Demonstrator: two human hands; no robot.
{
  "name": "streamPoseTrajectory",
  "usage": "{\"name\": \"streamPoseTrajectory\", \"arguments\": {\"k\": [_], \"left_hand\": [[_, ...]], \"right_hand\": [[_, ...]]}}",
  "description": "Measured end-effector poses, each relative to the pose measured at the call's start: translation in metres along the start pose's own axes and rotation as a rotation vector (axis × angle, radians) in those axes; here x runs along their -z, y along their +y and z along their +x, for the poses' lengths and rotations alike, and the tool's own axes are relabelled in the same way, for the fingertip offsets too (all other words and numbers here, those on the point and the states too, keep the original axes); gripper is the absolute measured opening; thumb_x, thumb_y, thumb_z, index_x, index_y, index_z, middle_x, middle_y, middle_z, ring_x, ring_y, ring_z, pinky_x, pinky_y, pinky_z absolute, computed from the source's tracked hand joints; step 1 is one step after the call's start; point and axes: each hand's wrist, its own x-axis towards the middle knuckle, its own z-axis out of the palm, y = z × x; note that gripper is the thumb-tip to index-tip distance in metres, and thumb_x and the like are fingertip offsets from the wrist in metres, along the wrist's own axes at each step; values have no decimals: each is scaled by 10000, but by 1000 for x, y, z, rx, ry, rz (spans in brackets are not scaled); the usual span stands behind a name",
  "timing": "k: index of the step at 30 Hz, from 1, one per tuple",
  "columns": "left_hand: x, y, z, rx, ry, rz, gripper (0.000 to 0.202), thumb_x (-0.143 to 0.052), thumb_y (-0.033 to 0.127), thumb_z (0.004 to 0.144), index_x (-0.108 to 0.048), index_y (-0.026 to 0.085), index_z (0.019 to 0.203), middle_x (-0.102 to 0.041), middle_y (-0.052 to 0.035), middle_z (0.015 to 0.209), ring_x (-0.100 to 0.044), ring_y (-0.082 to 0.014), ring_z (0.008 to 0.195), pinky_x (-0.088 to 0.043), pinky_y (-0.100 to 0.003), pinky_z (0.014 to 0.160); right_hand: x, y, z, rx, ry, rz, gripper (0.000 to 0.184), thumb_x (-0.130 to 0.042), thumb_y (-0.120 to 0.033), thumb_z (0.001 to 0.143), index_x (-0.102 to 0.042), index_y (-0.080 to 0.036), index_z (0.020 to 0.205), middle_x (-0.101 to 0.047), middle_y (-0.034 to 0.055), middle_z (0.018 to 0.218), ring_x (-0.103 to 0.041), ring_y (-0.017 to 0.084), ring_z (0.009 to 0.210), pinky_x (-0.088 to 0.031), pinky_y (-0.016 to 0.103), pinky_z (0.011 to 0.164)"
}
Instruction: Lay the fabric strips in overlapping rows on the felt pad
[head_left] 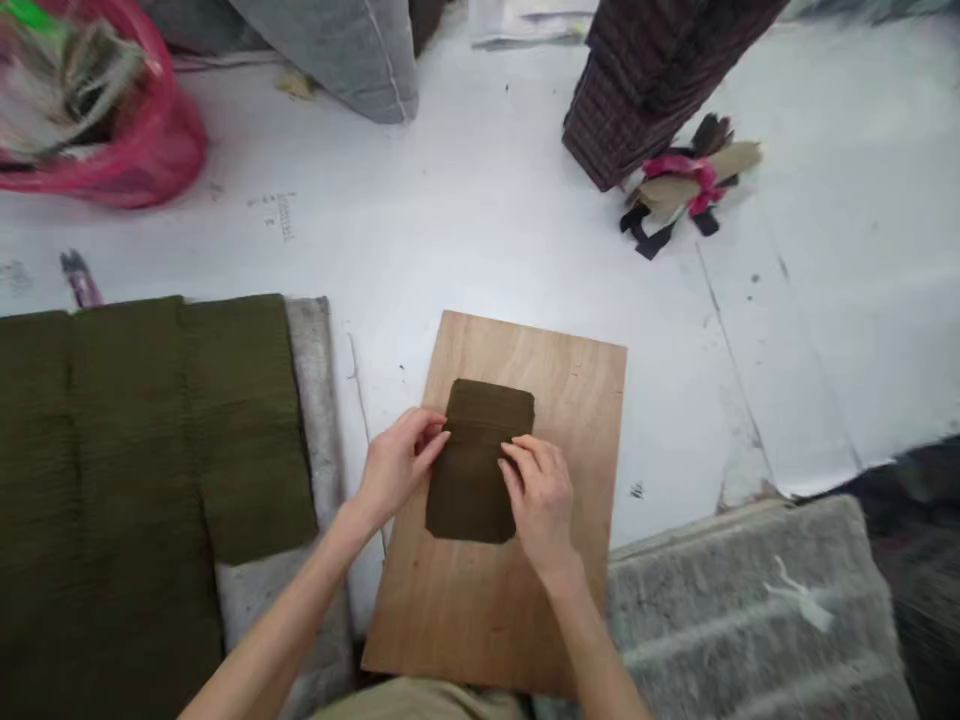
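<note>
A dark olive-brown fabric piece (478,475) with clipped corners and a line across its upper part lies flat on the wooden board (487,610). My left hand (401,455) is closed at the piece's upper left edge, thumb and forefinger drawn together on the cloth. On the opposite side my right hand (541,490) pinches at the right edge, its fingertips resting over the fabric. What lies under the fingertips is hidden.
Stacked dark olive fabric pieces (247,430) lie at left, with small snips (80,278) behind them. A pink basket (169,150) holds scraps. A dark fabric stack (637,90) stands beside a tied scrap bundle (686,190). Grey padded cloth (750,600) lies at lower right.
</note>
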Motion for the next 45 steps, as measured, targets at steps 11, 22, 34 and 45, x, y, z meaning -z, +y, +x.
{"name": "streamPoseTrajectory", "arguments": {"k": [11, 22, 34, 45], "left_hand": [[3, 7, 7, -35, -114, 90, 130, -597, 276, 879, -573, 227, 997, -575, 8, 977, -567, -106, 720, -453, -241, 671], [3, 21, 14, -195, -193, 382, 320, -494, 176, 891, -570, 277, 1185, -532, -42, 1186, -569, -187, 1003, -473, -289, 777], [9, 19, 15, -161, -309, 214, 92, -481, 253, 917, -566, 219, 929, -604, -5, 952, -576, -131, 736, -424, -248, 645], [-3, 6, -7, 188, -179, 38, 224, -558, 421, 869, -564, 228, 982, -600, 45, 671, -566, -128, 581, -377, -231, 553]], "right_hand": [[5, 12, 21, -104, -102, -181, 143, -644, -221, 868, -623, -192, 1006, -597, 62, 978, -513, 230, 929, -426, 358, 790], [10, 9, 21, 28, -184, -98, 111, -566, -108, 853, -539, -203, 802, -620, 24, 871, -529, 202, 880, -365, 345, 766], [5, 3, -3, -465, -121, 169, 466, -490, -315, 911, -430, -181, 1353, -664, 0, 745, -638, 185, 650, -434, 288, 616], [0, 0, -4, -464, -104, 99, 471, -463, -305, 923, -432, -172, 1373, -649, -5, 715, -616, 168, 614, -413, 270, 590]]}}
